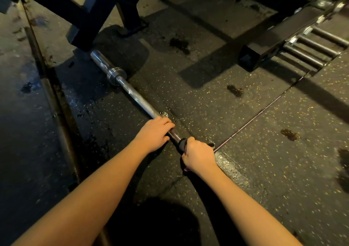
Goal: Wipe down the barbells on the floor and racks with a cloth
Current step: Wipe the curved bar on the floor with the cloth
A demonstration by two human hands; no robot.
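barbell (139, 102) ran diagonal over speckled rubber floor (245, 151), far sleeve end hidden behind dark rack frame (90, 9). left hand (154, 132) curled over shaft. right hand (198, 156) just beside it, clenched round dark cloth (182, 144) wrapped on bar. beam with steel pegs (311, 47) upper right, well apart; open floor between.

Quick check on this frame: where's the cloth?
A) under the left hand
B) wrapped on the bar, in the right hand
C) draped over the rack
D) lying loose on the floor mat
B: the dark cloth sits around the barbell where the right hand grips it. The left hand holds bare steel nearer the collar.
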